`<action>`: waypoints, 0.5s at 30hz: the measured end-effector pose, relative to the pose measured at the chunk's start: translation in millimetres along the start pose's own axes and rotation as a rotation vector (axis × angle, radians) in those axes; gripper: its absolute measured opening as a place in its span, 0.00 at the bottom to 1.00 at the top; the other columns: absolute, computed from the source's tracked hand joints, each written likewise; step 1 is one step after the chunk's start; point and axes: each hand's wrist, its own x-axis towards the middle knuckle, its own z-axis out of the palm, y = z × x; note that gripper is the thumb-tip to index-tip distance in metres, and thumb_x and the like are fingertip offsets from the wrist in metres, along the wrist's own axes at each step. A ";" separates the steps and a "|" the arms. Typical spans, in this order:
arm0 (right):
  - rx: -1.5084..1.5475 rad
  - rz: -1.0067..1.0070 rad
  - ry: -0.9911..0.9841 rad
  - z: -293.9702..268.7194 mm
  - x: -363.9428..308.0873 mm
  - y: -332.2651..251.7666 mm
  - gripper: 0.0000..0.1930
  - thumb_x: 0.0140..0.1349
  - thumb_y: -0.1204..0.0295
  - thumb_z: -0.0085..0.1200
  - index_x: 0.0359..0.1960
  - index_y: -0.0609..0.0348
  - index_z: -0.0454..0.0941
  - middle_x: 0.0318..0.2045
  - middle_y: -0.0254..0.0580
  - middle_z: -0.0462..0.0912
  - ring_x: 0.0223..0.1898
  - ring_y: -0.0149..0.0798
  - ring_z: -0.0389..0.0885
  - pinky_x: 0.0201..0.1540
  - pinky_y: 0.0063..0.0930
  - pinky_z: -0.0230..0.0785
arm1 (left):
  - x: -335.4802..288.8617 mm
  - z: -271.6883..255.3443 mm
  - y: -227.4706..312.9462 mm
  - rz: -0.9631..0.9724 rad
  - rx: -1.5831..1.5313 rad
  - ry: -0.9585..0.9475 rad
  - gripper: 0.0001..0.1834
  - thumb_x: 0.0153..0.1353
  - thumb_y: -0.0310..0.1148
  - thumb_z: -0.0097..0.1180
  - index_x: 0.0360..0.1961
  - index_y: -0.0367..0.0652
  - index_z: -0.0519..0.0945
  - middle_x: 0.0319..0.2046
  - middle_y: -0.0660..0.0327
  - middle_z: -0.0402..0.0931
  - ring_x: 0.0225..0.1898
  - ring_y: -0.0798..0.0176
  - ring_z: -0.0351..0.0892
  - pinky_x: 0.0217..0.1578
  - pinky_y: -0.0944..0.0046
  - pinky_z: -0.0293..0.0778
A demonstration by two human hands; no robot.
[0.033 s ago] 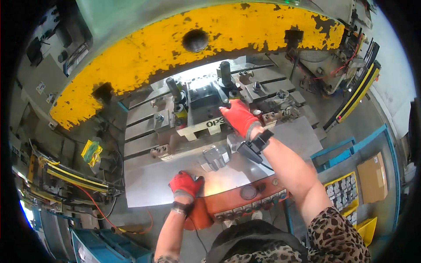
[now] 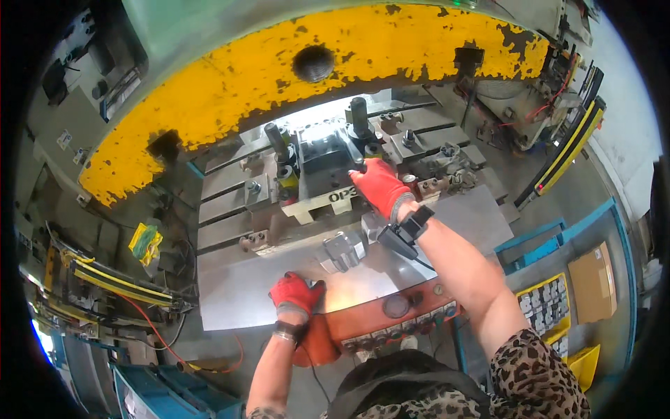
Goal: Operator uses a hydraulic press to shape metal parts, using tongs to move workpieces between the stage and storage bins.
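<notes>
Red-gloved right hand curls round a rod; left hand, hold unclear; work seemingly midway, metal block outside press.

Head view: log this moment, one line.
right hand: at right front of die | left hand: near front edge of metal plate | metal parts: on plate, between hands

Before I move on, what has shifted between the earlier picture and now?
Nothing visibly changed: I see no move, new grip or release. The red-gloved right hand stays at the die's near right side, the left hand by the near edge of the metal plate. The grey metal parts and the yellow beam are as they were.
</notes>
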 end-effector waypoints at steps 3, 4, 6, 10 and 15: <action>-0.115 -0.045 0.013 3.5 1.3 -2.4 0.22 0.64 0.57 0.52 0.42 0.69 0.79 0.43 0.66 0.82 0.50 0.61 0.79 0.55 0.47 0.71 | 1.1 -0.4 -3.3 -0.009 -0.040 -0.012 0.48 0.54 0.67 0.58 0.60 0.33 0.71 0.50 0.47 0.81 0.52 0.46 0.81 0.50 0.49 0.76; -0.142 -0.062 0.029 3.6 -0.1 -3.0 0.22 0.64 0.57 0.52 0.42 0.68 0.79 0.43 0.66 0.82 0.50 0.61 0.79 0.55 0.47 0.71 | 1.2 -1.3 -5.5 -0.003 -0.047 0.003 0.48 0.54 0.67 0.58 0.59 0.33 0.71 0.49 0.46 0.81 0.52 0.46 0.81 0.50 0.49 0.76; -0.181 -0.085 0.067 3.0 -2.9 -4.8 0.22 0.65 0.56 0.52 0.42 0.68 0.79 0.43 0.66 0.82 0.50 0.61 0.79 0.55 0.47 0.71 | 1.1 -5.0 -11.8 0.000 -0.065 0.031 0.46 0.54 0.67 0.58 0.58 0.34 0.71 0.48 0.46 0.81 0.51 0.45 0.81 0.49 0.48 0.76; -0.220 -0.075 0.035 3.3 -8.0 -9.3 0.22 0.64 0.56 0.52 0.42 0.68 0.80 0.44 0.65 0.82 0.50 0.61 0.80 0.56 0.46 0.71 | -5.8 -12.1 -22.7 0.020 -0.113 0.110 0.42 0.54 0.66 0.59 0.52 0.37 0.73 0.44 0.47 0.81 0.47 0.44 0.82 0.47 0.46 0.75; -0.246 -0.052 0.024 3.6 -3.7 -13.1 0.21 0.62 0.58 0.52 0.41 0.67 0.81 0.45 0.64 0.82 0.51 0.61 0.80 0.55 0.47 0.71 | -19.5 -15.6 -29.6 0.029 -0.152 0.177 0.40 0.54 0.65 0.59 0.51 0.39 0.73 0.42 0.47 0.80 0.45 0.42 0.82 0.46 0.46 0.75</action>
